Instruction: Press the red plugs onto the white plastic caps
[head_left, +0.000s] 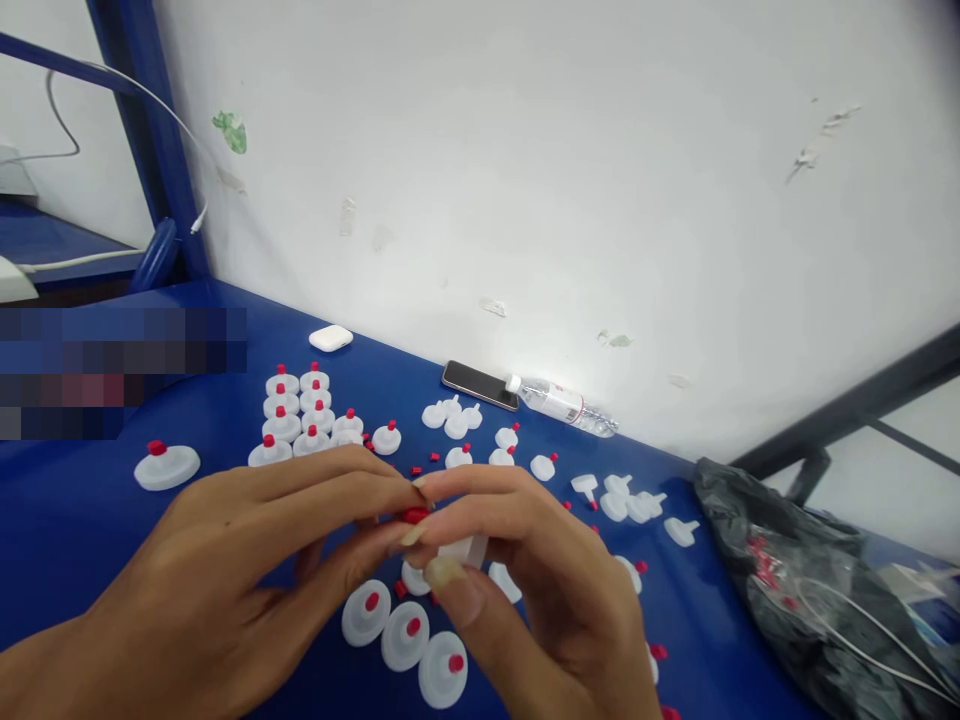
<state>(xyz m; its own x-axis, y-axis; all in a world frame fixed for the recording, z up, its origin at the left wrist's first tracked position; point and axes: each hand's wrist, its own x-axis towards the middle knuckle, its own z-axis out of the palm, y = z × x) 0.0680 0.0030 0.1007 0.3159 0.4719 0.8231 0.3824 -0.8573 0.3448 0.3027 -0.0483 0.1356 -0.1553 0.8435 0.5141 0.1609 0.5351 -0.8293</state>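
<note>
My left hand (247,560) and my right hand (540,590) meet over the blue table (75,520). The left fingertips pinch a small red cap (415,516). The right fingers hold a white plastic disc (466,549), and the red cap sits at its top. Just below the hands lie three white discs with red caps (405,635). A stacked group of capped discs (300,415) stands behind the left hand. Uncapped white discs (452,415) and loose red caps lie further back.
A single capped disc (166,465) lies at the left. By the white wall are an earbud case (331,338), a phone (480,385) and a plastic bottle (562,402) on its side. A black plastic bag (795,570) with red parts sits at the right.
</note>
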